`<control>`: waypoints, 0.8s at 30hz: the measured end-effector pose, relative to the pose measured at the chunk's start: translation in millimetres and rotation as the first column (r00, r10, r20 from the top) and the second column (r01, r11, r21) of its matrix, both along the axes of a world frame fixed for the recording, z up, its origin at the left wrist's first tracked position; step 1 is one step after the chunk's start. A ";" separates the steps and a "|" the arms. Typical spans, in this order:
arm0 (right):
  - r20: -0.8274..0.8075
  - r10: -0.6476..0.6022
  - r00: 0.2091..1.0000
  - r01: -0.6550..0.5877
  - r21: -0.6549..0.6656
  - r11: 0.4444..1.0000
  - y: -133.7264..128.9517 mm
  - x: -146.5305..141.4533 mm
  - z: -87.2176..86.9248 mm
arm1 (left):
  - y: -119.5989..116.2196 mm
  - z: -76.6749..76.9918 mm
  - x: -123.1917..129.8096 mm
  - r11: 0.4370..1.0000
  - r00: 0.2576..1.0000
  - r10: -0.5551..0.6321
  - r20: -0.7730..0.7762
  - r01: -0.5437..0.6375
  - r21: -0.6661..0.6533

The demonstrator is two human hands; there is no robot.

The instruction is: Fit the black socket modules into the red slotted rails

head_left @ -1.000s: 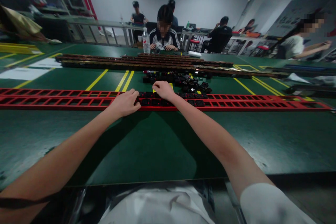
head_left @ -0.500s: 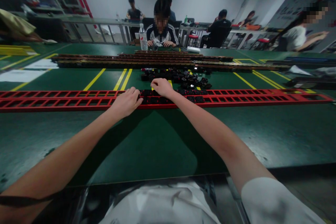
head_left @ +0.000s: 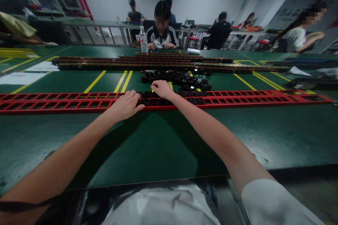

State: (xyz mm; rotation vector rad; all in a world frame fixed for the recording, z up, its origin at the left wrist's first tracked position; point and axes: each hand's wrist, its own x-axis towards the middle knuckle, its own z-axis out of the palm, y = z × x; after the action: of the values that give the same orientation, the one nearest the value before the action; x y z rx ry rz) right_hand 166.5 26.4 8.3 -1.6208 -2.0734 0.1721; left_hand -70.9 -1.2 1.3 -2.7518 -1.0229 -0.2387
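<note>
Head view, grip outward.

Grip, two bare hands. Left hand (head_left: 126,106): fingers bent downward, thumb spread apart from them, resting at the left end of the filled slots; whether anything is held cannot be told. Right hand (head_left: 164,89): fingers curled in close, over the back row; whether a piece is pinched cannot be told.

Red rack (head_left: 79,111), one, long, ladder-like, two rows of slots, lying crosswise on the table (head_left: 163,147) under both hands.

Black blocks (head_left: 200,101), seated in the middle of the rack: about six to the right of the right hand, others between the hands, partly covered; full count not possible.

Hazards, as judged: a push from either hand could slide the rack and unseat blocks; a block set crooked might jam in its slot; the right hand, close to the loose pile, could scatter it.

Black parts (head_left: 194,83), one loose pile just behind the rack, too tangled to count.

Brown strips (head_left: 126,62), one stack beyond the pile, several, exact number unclear.

White sheets (head_left: 22,78), two, at left.

Clear bottle (head_left: 144,40), one, upright, beside the person opposite (head_left: 162,37), one, both hands at the table's far side.
</note>
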 end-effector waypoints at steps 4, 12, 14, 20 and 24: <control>-0.006 -0.008 1.000 0.008 -0.008 1.000 0.5 -0.2 -0.3 | -5.8 5.6 0.0 0.999 0.994 0.005 0.108 -0.008 0.032; -0.019 -0.016 1.000 0.015 -0.028 0.999 -1.1 -1.5 1.1 | -2.7 7.3 5.5 0.998 0.991 0.049 0.128 -0.053 0.024; -0.016 -0.016 1.000 0.016 -0.025 1.000 -1.6 -1.6 1.3 | 1.3 2.3 8.2 1.000 0.999 0.007 0.048 -0.007 0.007; 0.013 -0.016 1.000 0.016 -0.030 0.999 -4.1 -0.6 2.7 | 6.3 -0.9 9.7 1.000 1.000 0.008 0.014 -0.008 0.008; 0.038 -0.024 0.999 0.025 -0.041 0.999 -6.0 0.2 4.2 | 0.9 1.5 11.2 1.000 0.999 -0.017 -0.039 0.018 0.011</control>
State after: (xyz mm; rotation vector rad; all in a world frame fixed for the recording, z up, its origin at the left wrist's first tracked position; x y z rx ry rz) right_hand 166.6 20.5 12.5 -1.6856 -2.0898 0.1788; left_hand -59.7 -0.3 2.8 -2.7454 -0.9849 -0.1914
